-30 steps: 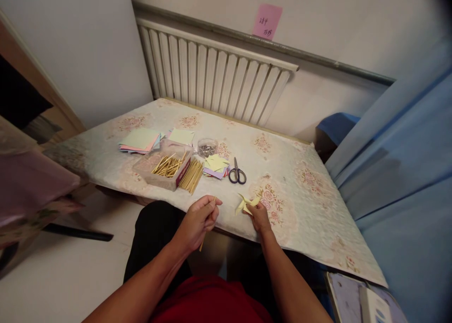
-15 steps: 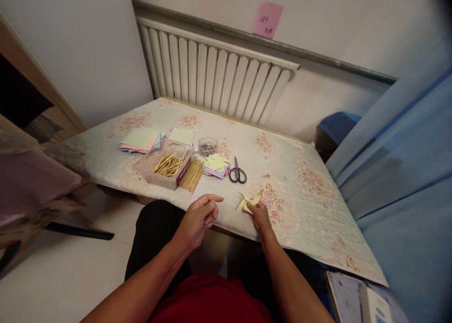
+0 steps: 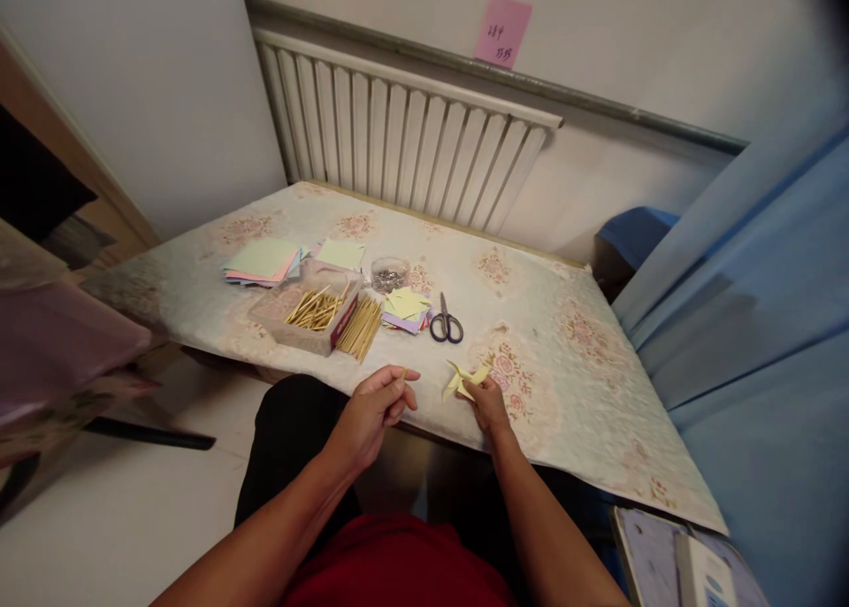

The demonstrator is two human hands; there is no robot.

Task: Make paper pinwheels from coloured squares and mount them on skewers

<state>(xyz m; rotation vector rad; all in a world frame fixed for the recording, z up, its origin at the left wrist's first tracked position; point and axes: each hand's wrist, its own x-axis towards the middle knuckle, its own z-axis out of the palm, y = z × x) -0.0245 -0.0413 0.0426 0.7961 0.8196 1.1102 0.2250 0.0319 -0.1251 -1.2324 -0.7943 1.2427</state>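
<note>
My left hand [image 3: 375, 412] hovers at the near table edge, its fingers closed on a thin wooden stick whose tip [image 3: 403, 373] shows above the fingertips. To its right, my right hand [image 3: 487, 405] pinches a pale yellow folded paper pinwheel [image 3: 462, 381] just above the tablecloth. The two hands are a short gap apart.
On the floral-clothed table [image 3: 563, 359] lie a box of wooden sticks [image 3: 311, 313], loose sticks [image 3: 362, 328], cut paper squares [image 3: 404, 309], scissors [image 3: 446, 322], a clear dish of pins [image 3: 389, 275] and coloured paper stacks [image 3: 263, 263]. A radiator [image 3: 398, 138] stands behind; blue fabric [image 3: 762, 341] hangs at right.
The stick's lower end, seen below my left hand a second ago, no longer shows. Both hands have stayed nearly in place.
</note>
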